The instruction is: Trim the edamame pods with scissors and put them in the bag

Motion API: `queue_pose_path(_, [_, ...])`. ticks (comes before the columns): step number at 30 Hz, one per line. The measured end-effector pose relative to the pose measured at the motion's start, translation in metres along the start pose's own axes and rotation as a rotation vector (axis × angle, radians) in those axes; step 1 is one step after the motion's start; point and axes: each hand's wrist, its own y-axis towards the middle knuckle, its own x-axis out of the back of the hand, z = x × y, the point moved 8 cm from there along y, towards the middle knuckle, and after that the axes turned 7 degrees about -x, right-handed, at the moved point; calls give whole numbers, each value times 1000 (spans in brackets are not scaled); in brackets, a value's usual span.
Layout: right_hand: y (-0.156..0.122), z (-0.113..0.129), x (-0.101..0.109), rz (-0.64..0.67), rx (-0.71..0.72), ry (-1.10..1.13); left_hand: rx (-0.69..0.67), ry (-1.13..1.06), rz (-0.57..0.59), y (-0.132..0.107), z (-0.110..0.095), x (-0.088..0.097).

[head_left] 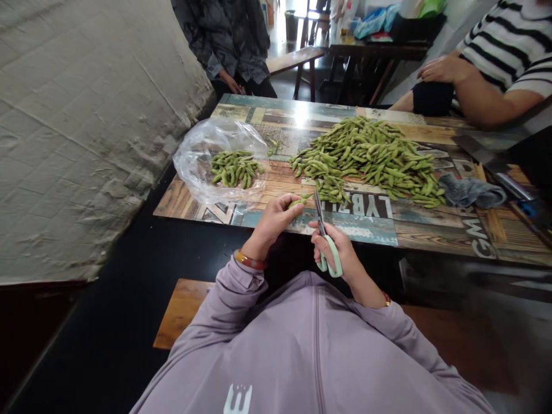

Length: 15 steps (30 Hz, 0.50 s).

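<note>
My left hand (276, 221) pinches green soybean pods (297, 202) above the table's near edge. In my right hand (340, 250) are scissors (330, 256) with pale green handles, their blades pointing up and away beside the pods. Whether the blades touch a pod I cannot tell. Just beyond my hands lies a large heap of soybean pods (371, 155), spreading to the right. On the left, a clear plastic bag (194, 167) lies spread out with a smaller pile of pods (236, 168) in it.
The wood-patterned table (414, 230) also bears a grey cloth (470, 191), a cleaver (478, 150) at the right and some trimmings (275, 147) near the bag. Two people are at the far side, one in a striped top (509, 46). A rough wall (86, 115) stands at the left.
</note>
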Motion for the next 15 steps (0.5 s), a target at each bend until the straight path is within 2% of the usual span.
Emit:
queue_pose_path(5, [-5, 7, -3, 56, 35, -137, -19, -9, 16, -3, -2, -4])
queue_pose_path(15, [-4, 9, -3, 43, 88, -239, 44, -119, 81, -14, -1, -20])
